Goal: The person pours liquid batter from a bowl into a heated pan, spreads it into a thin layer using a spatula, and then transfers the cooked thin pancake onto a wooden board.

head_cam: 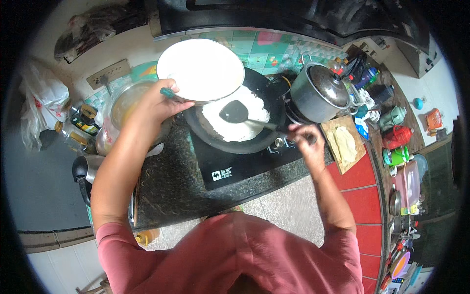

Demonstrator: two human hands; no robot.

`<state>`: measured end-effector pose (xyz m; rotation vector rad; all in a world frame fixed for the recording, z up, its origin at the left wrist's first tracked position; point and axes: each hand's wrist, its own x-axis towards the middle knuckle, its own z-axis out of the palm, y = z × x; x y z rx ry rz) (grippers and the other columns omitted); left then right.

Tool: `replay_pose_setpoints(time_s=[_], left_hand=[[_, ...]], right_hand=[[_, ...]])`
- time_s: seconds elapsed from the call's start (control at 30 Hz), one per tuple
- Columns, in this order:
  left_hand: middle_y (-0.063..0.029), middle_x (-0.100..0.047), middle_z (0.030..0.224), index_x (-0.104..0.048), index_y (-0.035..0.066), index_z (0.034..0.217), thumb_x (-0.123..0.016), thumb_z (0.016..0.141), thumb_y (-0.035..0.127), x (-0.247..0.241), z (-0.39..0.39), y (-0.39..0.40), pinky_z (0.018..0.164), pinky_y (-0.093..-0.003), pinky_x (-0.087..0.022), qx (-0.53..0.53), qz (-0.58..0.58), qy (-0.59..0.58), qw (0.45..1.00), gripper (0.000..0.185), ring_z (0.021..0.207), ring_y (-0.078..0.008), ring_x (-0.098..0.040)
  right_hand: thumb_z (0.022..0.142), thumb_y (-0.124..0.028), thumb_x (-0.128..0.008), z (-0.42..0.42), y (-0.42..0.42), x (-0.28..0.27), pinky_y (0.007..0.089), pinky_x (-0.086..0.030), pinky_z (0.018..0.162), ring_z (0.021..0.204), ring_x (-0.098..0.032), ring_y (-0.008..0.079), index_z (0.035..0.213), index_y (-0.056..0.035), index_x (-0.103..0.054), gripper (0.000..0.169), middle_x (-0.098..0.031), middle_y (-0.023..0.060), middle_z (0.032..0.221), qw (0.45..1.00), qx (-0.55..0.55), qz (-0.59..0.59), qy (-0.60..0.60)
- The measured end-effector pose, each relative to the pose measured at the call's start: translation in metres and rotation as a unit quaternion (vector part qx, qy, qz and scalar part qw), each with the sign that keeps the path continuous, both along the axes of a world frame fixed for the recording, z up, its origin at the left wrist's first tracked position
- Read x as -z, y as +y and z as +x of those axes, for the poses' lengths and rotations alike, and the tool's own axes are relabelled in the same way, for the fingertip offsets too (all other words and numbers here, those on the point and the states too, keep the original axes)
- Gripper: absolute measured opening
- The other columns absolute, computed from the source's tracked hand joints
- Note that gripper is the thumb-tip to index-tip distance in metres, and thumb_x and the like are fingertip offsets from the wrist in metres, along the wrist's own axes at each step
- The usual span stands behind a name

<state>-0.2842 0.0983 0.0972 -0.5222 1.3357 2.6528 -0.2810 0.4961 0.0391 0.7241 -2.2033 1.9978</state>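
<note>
My left hand (165, 101) grips the near-left rim of a white bowl (201, 70), its fingers by a small green part that may be a handle. The bowl hangs over the far left side of a black wok (238, 146) and hides part of it. A bright white layer (238, 132) with ragged edges covers the wok's middle; whether it is batter or flour I cannot tell. My right hand (310, 143), slightly blurred, closes around the handle of a wok spatula (235, 112). The spatula's dark blade lies over the white layer.
The wok stands on a black gas hob (238, 171). Right of it are a lidded aluminium pot (317, 95) and a wooden board (343, 145) with pale dough. At left are a metal basin (128, 103), bottles (84, 121) and a kettle (82, 174). A range hood (257, 18) hangs above.
</note>
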Motion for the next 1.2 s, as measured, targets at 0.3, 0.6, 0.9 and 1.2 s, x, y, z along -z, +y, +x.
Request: replay_pose_setpoints(time_s=[0.3,0.6,0.9,1.2], left_hand=[[-0.0207,-0.043,0.121,-0.038,-0.001,0.123,-0.056,0.06,0.003,-0.009,0.009,0.022,0.086,-0.0498,-0.049,-0.057,-0.002,0.012,0.998,0.066,0.111,-0.0385,-0.047],[-0.0218,-0.043,0.121,-0.036,-0.002,0.123,-0.059,0.063,0.0,-0.01,0.016,0.048,0.078,-0.0482,-0.055,-0.071,0.01,0.017,0.997,0.065,0.107,-0.0375,-0.051],[-0.0219,-0.045,0.118,-0.037,-0.003,0.122,-0.058,0.065,-0.002,-0.02,0.036,0.043,0.079,-0.0494,-0.055,-0.071,0.047,0.02,0.996,0.061,0.104,-0.0387,-0.052],[-0.0199,-0.046,0.117,-0.039,-0.002,0.121,-0.059,0.064,0.0,-0.011,0.059,-0.003,0.081,-0.0492,-0.053,-0.072,0.05,0.038,0.995,0.06,0.104,-0.0353,-0.051]], right_hand=[[0.07,0.01,-0.064,-0.011,0.029,0.041,0.0285,-0.048,0.08,0.093,-0.06,0.0204,0.085,-0.0029,-0.054,0.022,-0.062,0.0125,0.103,0.974,0.047,0.127,0.18],[0.074,0.004,-0.065,-0.047,0.023,0.027,0.0238,-0.046,0.067,0.077,-0.057,0.0131,0.089,-0.0039,-0.055,0.02,-0.063,0.01,0.102,0.969,0.041,0.07,0.233],[0.077,-0.012,-0.071,-0.066,-0.043,-0.044,0.0269,-0.047,0.073,0.081,-0.058,0.0116,0.095,-0.0045,-0.058,0.023,-0.064,0.0066,0.094,0.985,0.015,0.145,0.091],[0.079,-0.015,-0.068,-0.07,-0.077,-0.086,0.0249,-0.049,0.068,0.076,-0.059,0.0096,0.087,-0.0067,-0.067,0.012,-0.064,0.0017,0.085,0.944,-0.226,0.235,0.055]])
